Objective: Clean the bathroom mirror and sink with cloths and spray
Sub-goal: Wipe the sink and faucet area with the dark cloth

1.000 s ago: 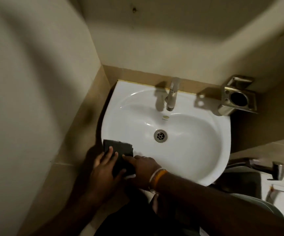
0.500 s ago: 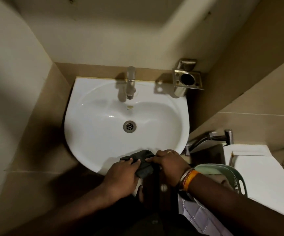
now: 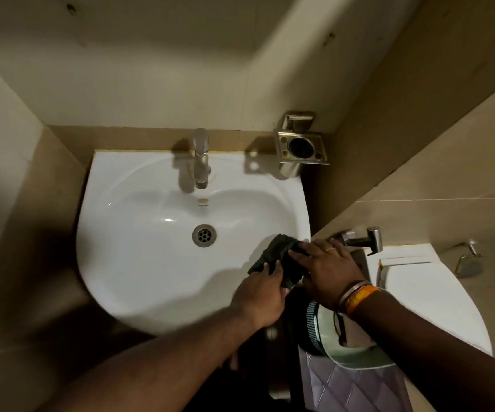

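Two hands on dark cloth (image 3: 281,260), at sink (image 3: 139,263) right front rim. Left hand (image 3: 259,295) fingers curled, gripping cloth's near edge. Right hand (image 3: 326,269) flat, fingers spread, pressing cloth down against rim. Tap (image 3: 201,157) at back, drain (image 3: 204,235) mid-basin. Metal holder (image 3: 301,148) on wall behind sink's right corner.
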